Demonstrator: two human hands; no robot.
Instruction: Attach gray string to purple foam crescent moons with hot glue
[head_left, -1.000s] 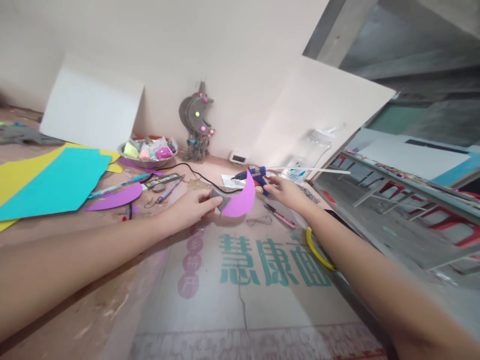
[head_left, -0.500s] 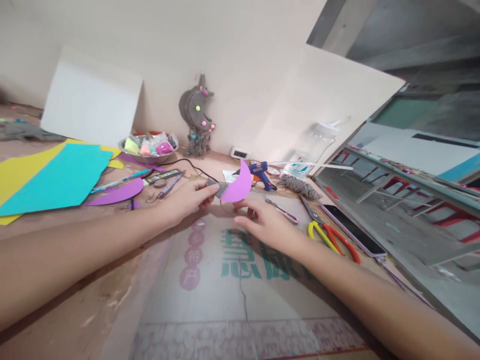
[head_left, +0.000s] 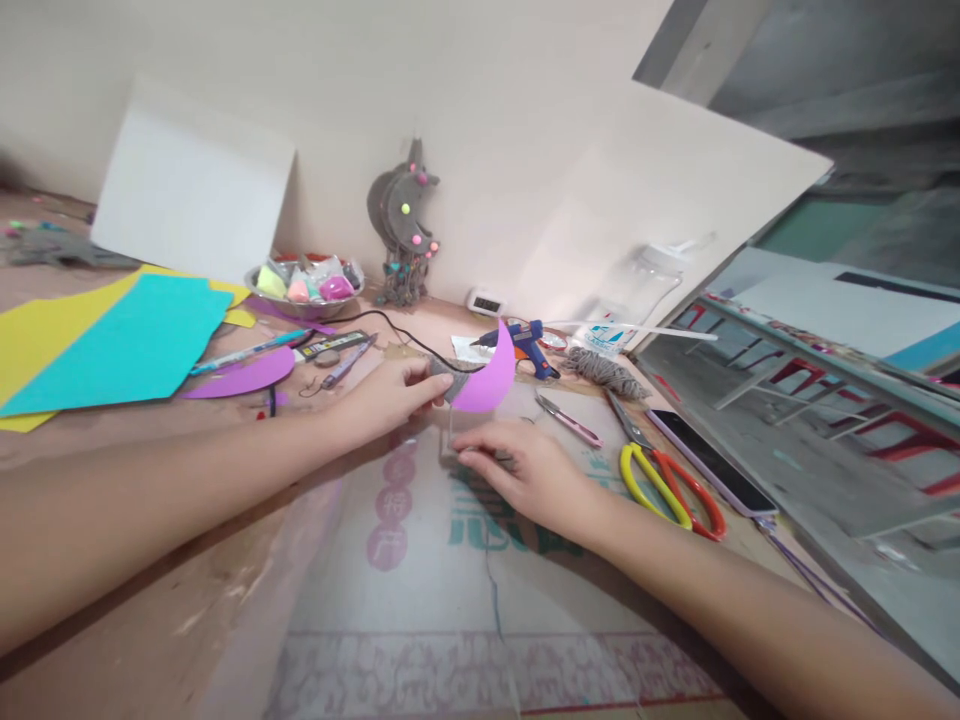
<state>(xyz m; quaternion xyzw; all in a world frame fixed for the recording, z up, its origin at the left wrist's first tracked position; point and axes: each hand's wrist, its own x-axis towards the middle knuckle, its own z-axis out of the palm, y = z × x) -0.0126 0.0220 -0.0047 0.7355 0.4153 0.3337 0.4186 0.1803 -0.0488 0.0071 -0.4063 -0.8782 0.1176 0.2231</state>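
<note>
My left hand [head_left: 401,395] pinches one end of a purple paper crescent [head_left: 489,385], where grey yarn [head_left: 448,376] is wrapped round it. The bare purple part points up and to the right. Just below, my right hand [head_left: 529,465] has thumb and forefinger pressed together at a thin yarn strand [head_left: 451,425] that hangs from the wrapped end. More of a thin strand [head_left: 493,590] lies on the printed sheet [head_left: 337,600] beneath my hands. A pink craft knife [head_left: 570,418] rests beyond my right hand.
Behind are a blue glue gun [head_left: 529,345], a grey yarn bundle [head_left: 606,372] and a metal bowl [head_left: 300,306] of coloured packets. Scissors [head_left: 664,480] and a phone [head_left: 712,460] lie right. Coloured sheets [head_left: 135,340] lie left. A decorated grey moon [head_left: 394,215] hangs on the wall.
My right hand has moved left and down beneath the crescent, its fingers closing at the yarn strand. My left hand still holds the crescent. The whole view has shifted slightly.
</note>
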